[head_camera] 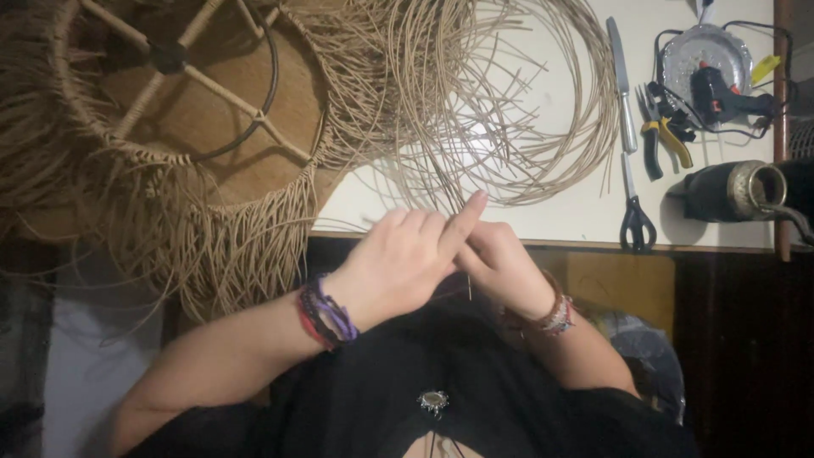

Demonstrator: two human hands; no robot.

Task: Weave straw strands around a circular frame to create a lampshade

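My left hand and my right hand meet just in front of the white table's edge. The left hand lies over the right, its fingers curled and its forefinger pointing up. Both pinch thin rattan strands that run down from a loose coil of rattan on the table. A short strand end pokes down between the hands. The left wrist has purple and red bands and the right wrist a beaded bracelet.
A half-woven wicker frame with hanging loose ends fills the left. On the table's right lie a table knife, yellow-handled pliers, black scissors, a glue gun on a metal plate, and a dark cup.
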